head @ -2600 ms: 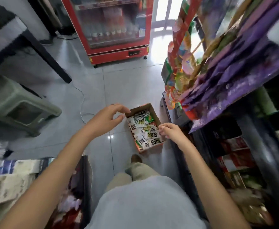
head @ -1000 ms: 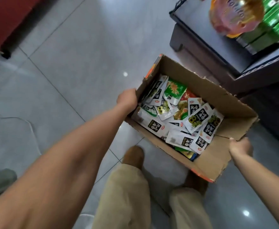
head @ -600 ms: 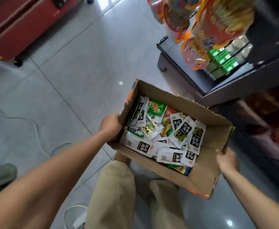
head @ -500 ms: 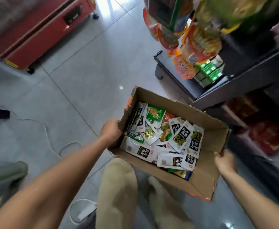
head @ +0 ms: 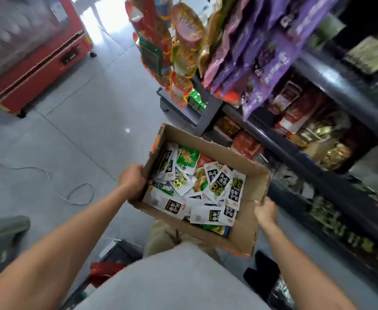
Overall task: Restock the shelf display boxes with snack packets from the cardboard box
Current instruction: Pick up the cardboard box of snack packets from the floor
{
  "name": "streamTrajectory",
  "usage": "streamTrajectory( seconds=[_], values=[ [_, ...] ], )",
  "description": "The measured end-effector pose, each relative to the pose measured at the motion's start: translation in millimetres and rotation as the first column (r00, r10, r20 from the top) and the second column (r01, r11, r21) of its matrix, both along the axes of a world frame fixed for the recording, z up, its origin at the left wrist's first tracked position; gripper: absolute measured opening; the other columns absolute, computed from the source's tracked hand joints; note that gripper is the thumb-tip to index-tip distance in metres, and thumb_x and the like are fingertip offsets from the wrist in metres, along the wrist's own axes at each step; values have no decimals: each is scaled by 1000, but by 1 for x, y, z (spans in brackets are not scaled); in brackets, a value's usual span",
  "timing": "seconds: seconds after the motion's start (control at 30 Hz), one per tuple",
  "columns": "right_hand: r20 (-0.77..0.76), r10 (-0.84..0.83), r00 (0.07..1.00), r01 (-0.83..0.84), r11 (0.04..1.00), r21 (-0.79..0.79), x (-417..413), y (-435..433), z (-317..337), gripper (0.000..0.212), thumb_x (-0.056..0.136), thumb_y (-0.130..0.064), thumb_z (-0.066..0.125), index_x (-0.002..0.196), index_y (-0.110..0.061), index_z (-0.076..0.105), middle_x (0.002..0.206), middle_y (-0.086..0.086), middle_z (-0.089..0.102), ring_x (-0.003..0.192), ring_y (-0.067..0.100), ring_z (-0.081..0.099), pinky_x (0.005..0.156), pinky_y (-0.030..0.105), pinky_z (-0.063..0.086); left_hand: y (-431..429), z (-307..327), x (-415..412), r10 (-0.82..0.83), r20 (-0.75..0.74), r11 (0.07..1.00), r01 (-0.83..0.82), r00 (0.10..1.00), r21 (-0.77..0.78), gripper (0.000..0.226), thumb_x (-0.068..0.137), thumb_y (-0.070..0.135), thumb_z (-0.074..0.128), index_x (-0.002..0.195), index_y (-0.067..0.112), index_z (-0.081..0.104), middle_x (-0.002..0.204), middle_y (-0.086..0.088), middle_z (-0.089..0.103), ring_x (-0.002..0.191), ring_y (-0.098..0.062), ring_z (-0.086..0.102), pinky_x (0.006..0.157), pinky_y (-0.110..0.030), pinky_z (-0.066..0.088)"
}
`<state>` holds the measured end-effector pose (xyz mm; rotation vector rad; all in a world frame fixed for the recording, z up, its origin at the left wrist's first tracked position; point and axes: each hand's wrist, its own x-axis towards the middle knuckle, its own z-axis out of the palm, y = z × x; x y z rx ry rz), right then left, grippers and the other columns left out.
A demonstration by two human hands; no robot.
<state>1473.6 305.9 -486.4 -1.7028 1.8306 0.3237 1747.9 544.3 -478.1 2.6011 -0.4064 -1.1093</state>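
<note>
Cardboard box [head: 246, 239] aloft above the floor [head: 82, 135], open top up, loose snack packets [head: 206, 193] heaped inside. Left hand [head: 131, 182] gripping the left wall, fingers curled at its rim. Right hand [head: 265, 212] clasping the right wall, thumb on the edge, fingers out of sight, probably wrapped beneath. Shelf [head: 331, 79] just beside the box's right corner. Open grey tile to the left, thin cable [head: 83, 184] looping there, red cabinet [head: 38, 70] well beyond.

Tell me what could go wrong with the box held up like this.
The box is held only at two sides by the left hand and right hand; it may sag or tip, spilling loose packets. Hanging bags just beyond it could get knocked.
</note>
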Motion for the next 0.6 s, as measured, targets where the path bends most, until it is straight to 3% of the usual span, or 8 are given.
streamTrajectory(
  seconds=[0.17, 0.3, 0.43, 0.5, 0.6],
  values=[
    [-19, -96, 995, 96, 995, 8, -100, 3, 25, 28, 93, -4, 52, 117, 10, 56, 118, 28, 59, 109, 43, 55, 90, 43, 44, -27, 33, -48, -237, -82, 970, 241, 968, 30, 21, 80, 6, 58, 99, 7, 67, 98, -13, 68, 93, -32, 62, 75, -34, 51],
    [-3, -100, 995, 100, 994, 36, -166, -22, 47, 29, 92, -2, 51, 118, 9, 55, 118, 24, 59, 109, 39, 56, 91, 39, 46, -62, 51, -101, -416, -104, 909, 418, 904, -1, 18, 80, 2, 53, 92, 4, 67, 84, -7, 63, 80, -24, 60, 60, -24, 38],
    [-95, -24, 995, 32, 996, 81, -232, -67, 62, 32, 97, -16, 47, 121, 3, 55, 125, 20, 57, 115, 33, 54, 86, 32, 43, -104, 57, -164, -453, -85, 891, 452, 887, -30, 19, 81, -2, 50, 88, -4, 67, 77, -10, 57, 83, -31, 63, 55, -20, 34],
    [-86, 29, 996, -23, 997, 71, -267, -93, 61, 33, 96, -19, 48, 120, 2, 57, 125, 21, 58, 114, 33, 56, 86, 33, 44, -127, 60, -202, -435, -63, 900, 434, 898, -33, 20, 83, -3, 48, 91, -5, 67, 75, -9, 55, 75, -27, 56, 46, -15, 29],
    [-57, 72, 996, -69, 997, 43, -319, -130, 59, 32, 97, -20, 45, 116, 2, 60, 121, 23, 59, 111, 36, 57, 84, 36, 45, -161, 56, -258, -405, -49, 914, 404, 913, -23, 22, 84, -4, 48, 93, -5, 67, 92, -20, 66, 82, -30, 60, 55, -21, 33]
  ],
)
